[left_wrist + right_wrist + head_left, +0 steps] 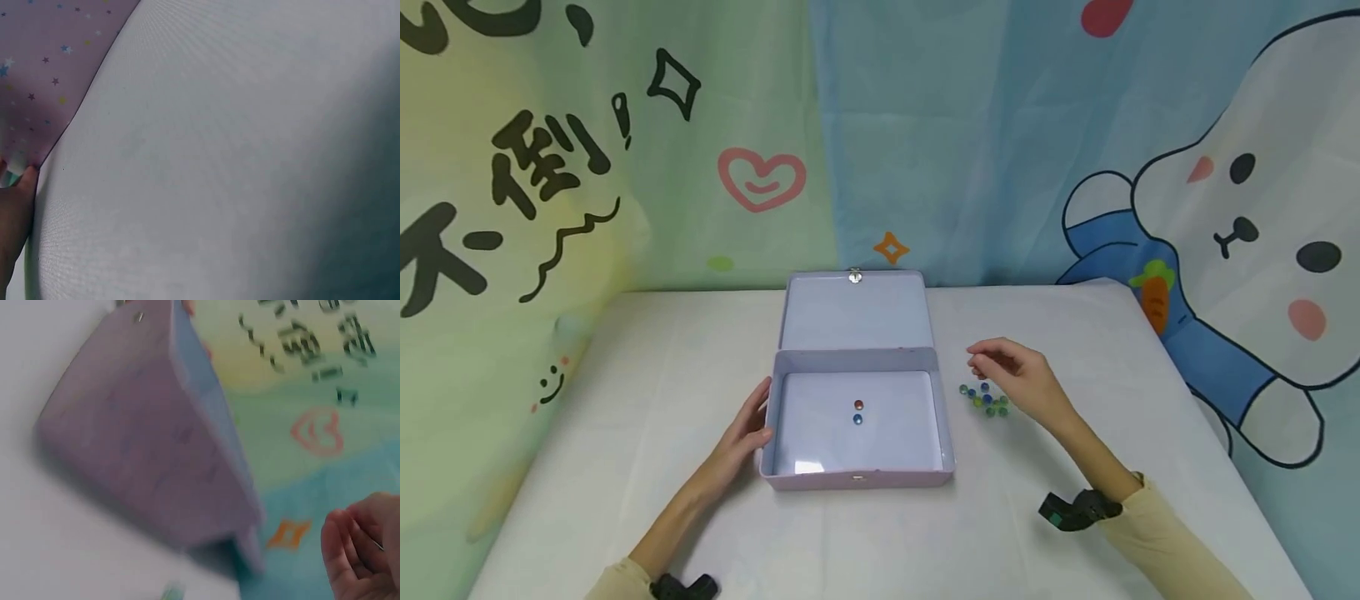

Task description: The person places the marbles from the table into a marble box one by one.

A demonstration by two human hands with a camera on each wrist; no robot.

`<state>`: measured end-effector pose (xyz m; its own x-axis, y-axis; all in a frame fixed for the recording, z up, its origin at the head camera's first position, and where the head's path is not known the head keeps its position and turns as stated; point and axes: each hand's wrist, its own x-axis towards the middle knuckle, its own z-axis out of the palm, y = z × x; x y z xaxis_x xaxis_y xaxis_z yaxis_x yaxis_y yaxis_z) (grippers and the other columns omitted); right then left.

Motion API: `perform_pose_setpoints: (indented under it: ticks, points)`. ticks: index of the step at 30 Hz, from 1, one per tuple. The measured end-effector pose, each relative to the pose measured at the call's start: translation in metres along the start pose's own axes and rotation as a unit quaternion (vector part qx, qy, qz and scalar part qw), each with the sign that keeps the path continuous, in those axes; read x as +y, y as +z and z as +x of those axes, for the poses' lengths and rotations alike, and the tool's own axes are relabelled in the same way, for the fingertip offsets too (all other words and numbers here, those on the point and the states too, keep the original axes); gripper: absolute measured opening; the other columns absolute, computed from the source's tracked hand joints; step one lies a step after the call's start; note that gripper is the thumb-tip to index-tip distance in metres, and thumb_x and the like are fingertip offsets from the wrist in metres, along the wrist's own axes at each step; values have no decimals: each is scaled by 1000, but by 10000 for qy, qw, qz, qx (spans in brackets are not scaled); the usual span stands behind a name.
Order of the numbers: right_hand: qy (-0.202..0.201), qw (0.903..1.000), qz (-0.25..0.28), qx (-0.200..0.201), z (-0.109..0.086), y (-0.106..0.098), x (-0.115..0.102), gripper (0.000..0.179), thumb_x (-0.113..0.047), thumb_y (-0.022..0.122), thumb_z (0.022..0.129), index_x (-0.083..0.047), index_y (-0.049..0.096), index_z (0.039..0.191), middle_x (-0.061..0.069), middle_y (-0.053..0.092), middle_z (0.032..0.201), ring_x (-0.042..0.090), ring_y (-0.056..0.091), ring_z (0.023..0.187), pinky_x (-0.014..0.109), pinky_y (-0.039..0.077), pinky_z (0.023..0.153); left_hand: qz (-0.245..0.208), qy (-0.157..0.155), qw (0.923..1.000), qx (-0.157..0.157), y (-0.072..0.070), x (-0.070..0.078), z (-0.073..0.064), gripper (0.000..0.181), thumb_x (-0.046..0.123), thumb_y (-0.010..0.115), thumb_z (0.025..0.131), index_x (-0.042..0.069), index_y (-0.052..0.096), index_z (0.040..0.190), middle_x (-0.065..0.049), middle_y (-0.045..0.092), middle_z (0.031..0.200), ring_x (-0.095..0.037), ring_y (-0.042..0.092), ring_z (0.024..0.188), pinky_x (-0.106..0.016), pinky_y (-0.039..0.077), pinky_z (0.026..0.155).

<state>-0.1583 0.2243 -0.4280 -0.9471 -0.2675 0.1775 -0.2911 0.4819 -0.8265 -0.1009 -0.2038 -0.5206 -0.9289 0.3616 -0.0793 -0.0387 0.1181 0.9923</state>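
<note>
Marbles point(988, 399) on cloth point(685, 358) beside box point(820, 482), left hand point(737, 437) loose-fingered against opposite wall point(769, 454), right hand point(1017, 375) curled, hold unclear

White cloth-covered table point(880, 537): lilac rectangular box point(865, 481) sits at centre, its hinged lid point(853, 310) behind. Inside box: round red glass marble point(859, 405), just behind round blue glass marble point(857, 419). Right of box: cluster of round green and blue glass marbles point(987, 399). Behind table: multicoloured printed fabric backdrop point(910, 142).
</note>
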Motion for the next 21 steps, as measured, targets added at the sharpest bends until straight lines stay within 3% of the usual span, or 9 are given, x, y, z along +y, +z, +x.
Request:
perform_pose_setpoints:
  ticks: [5,11,17,21]
  points:
    - [303,9972,-474,488,-20,-14,44,23,-15,60,96,-2,66,114,16,70,105,-12,57,86,6,48,77,2,26,10000,18,-1,1,1,67,21,42,99,35,8,156,-9,2,165,-46,7,149,-71,12,111]
    - [708,9909,-1083,365,-35,-13,82,23,-10,62,93,-1,66,114,14,68,107,-7,54,90,10,48,76,-58,-8,10000,78,0,1,0,68,20,43,98,33,9,156,-9,2,165,-46,8,149,-69,12,112]
    - [273,9905,-1342,133,-43,-7,101,25,-4,64,90,-3,67,115,13,68,108,22,65,94,20,53,77,-36,-6,10000,61,2,0,0,68,19,42,99,33,8,156,-9,2,165,-47,9,149,-69,13,112]
    - [57,9898,-1416,111,-44,-5,107,25,-2,65,89,-4,70,113,12,68,107,20,65,93,20,54,76,-11,35,10000,29,2,1,1,68,19,41,99,34,7,156,-9,2,165,-46,9,149,-69,14,112]
